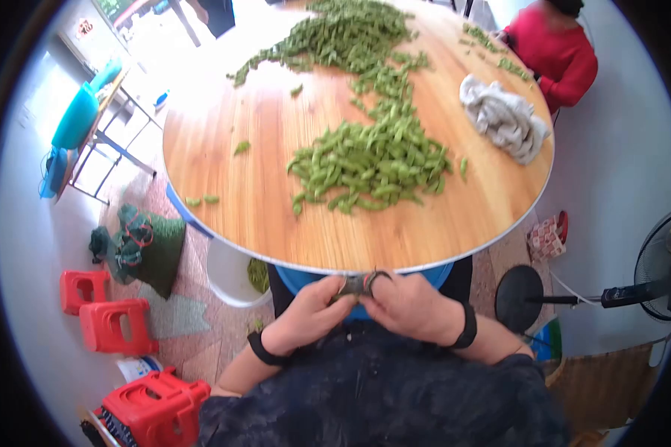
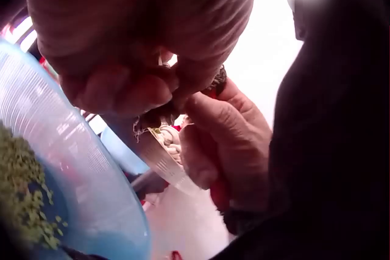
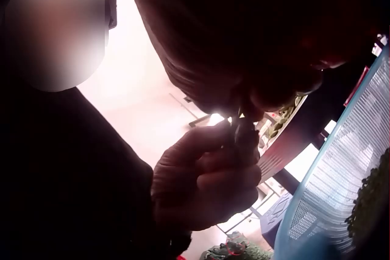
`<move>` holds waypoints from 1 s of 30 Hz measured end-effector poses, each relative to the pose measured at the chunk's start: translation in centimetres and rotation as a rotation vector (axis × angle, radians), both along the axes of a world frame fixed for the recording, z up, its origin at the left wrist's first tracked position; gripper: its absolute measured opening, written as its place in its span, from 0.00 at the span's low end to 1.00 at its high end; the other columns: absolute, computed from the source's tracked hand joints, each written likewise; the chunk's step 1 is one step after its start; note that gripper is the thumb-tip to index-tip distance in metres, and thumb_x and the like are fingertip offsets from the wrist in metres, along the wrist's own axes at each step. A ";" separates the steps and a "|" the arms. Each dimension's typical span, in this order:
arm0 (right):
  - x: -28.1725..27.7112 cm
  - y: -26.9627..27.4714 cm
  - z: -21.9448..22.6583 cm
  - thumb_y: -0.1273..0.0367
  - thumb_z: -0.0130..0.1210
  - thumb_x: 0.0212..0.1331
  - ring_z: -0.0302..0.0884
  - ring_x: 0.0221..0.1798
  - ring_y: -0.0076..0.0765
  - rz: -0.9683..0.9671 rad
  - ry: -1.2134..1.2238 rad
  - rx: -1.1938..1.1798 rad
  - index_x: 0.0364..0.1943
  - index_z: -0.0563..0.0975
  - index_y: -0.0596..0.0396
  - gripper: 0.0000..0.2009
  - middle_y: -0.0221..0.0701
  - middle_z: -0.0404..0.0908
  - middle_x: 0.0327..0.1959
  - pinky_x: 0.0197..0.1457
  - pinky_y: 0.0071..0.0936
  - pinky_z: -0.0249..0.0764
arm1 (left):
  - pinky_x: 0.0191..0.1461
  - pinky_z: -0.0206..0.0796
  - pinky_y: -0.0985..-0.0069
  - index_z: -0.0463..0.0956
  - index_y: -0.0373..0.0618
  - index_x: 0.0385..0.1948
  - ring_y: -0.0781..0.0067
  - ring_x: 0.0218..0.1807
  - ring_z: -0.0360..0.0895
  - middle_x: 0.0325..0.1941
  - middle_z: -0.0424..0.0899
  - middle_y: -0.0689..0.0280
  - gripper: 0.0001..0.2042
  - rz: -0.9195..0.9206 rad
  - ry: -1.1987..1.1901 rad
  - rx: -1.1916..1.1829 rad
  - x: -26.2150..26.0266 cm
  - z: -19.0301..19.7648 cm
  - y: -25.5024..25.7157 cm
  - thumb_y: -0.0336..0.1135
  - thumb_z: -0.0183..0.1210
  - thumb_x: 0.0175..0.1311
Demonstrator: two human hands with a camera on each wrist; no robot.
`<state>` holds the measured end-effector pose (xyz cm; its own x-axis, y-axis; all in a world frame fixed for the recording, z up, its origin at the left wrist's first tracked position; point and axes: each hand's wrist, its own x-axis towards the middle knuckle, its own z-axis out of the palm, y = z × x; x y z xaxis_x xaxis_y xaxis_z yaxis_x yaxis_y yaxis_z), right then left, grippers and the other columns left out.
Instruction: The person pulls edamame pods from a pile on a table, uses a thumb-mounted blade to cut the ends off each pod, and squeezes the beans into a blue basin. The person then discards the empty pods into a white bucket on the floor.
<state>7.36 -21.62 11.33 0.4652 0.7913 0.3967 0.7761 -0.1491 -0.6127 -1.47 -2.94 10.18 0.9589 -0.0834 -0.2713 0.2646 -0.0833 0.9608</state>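
Note:
Just below the table's front edge, my left hand (image 1: 311, 313) and right hand (image 1: 417, 305) meet fingertip to fingertip. Between them they pinch a small dark greyish thing (image 1: 354, 284); I cannot tell its kind. A dark band with a bit of red shows at the right fingers in the left wrist view. In the right wrist view both hands are in deep shadow, fingertips together. Beyond them on the round wooden table (image 1: 253, 216) lies a heap of green bean pods (image 1: 373, 164), trailing back to a larger pile (image 1: 343, 33).
Under the table edge sits a blue basin (image 2: 91, 181) with small green beans. A white bucket (image 1: 227, 279) stands to its left, near a full sack (image 1: 156, 249) and red stools (image 1: 115, 324). Right are a crumpled cloth (image 1: 503, 119), a fan (image 1: 656, 261) and a person in red (image 1: 555, 52).

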 end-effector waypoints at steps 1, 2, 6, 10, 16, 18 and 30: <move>-0.1 0.0 -0.3 0.71 0.61 0.53 0.74 0.21 0.49 -0.031 0.053 0.017 0.35 0.73 0.58 0.10 0.41 0.73 0.24 0.23 0.35 0.72 | 0.30 0.62 0.83 0.72 0.41 0.36 0.85 0.27 0.68 0.26 0.73 0.73 0.04 0.015 0.099 -0.182 -0.1 -0.1 0.1 0.31 0.54 0.67; 0.1 0.1 -0.6 0.71 0.61 0.53 0.74 0.21 0.49 -0.039 0.022 0.023 0.35 0.73 0.58 0.10 0.41 0.73 0.24 0.23 0.35 0.72 | 0.32 0.63 0.85 0.72 0.40 0.40 0.86 0.29 0.68 0.29 0.74 0.73 0.05 0.030 0.072 -0.321 -0.2 0.1 0.0 0.31 0.53 0.69; 0.3 0.2 0.1 0.71 0.55 0.62 0.71 0.20 0.28 -0.035 0.647 0.169 0.41 0.69 0.55 0.08 0.28 0.73 0.23 0.21 0.22 0.67 | 0.43 0.65 0.86 0.70 0.38 0.53 0.87 0.37 0.70 0.40 0.76 0.72 0.13 0.117 0.008 -0.410 -0.6 -0.4 -0.1 0.29 0.53 0.69; -0.4 1.2 -0.6 0.71 0.52 0.66 0.63 0.22 0.10 0.020 1.133 0.279 0.47 0.67 0.54 0.09 0.19 0.68 0.24 0.20 0.13 0.59 | 0.47 0.66 0.83 0.68 0.38 0.59 0.83 0.41 0.73 0.42 0.77 0.70 0.17 0.188 -0.150 -0.403 -0.9 -1.7 -0.9 0.29 0.53 0.69; -0.1 1.5 -1.0 0.71 0.52 0.64 0.73 0.25 0.22 -0.046 0.862 0.190 0.45 0.68 0.57 0.09 0.28 0.76 0.27 0.29 0.24 0.70 | 0.57 0.63 0.78 0.72 0.38 0.50 0.79 0.47 0.71 0.48 0.77 0.67 0.10 0.266 -0.369 -0.289 -0.4 -0.7 -1.1 0.27 0.50 0.71; 0.3 0.7 -0.4 0.71 0.50 0.64 0.75 0.26 0.26 -0.058 0.841 0.115 0.44 0.69 0.58 0.09 0.30 0.77 0.27 0.31 0.26 0.71 | 0.51 0.64 0.81 0.72 0.37 0.48 0.81 0.42 0.72 0.38 0.75 0.69 0.09 0.334 -0.456 -0.286 -0.1 -0.3 -1.1 0.29 0.48 0.72; 1.5 -0.5 -0.4 0.71 0.43 0.67 0.69 0.20 0.15 -0.055 0.698 0.050 0.51 0.70 0.58 0.12 0.24 0.76 0.25 0.23 0.16 0.67 | 0.30 0.60 0.86 0.72 0.42 0.30 0.87 0.26 0.66 0.23 0.72 0.74 0.10 0.161 -0.068 -0.049 -0.2 0.4 0.3 0.34 0.48 0.72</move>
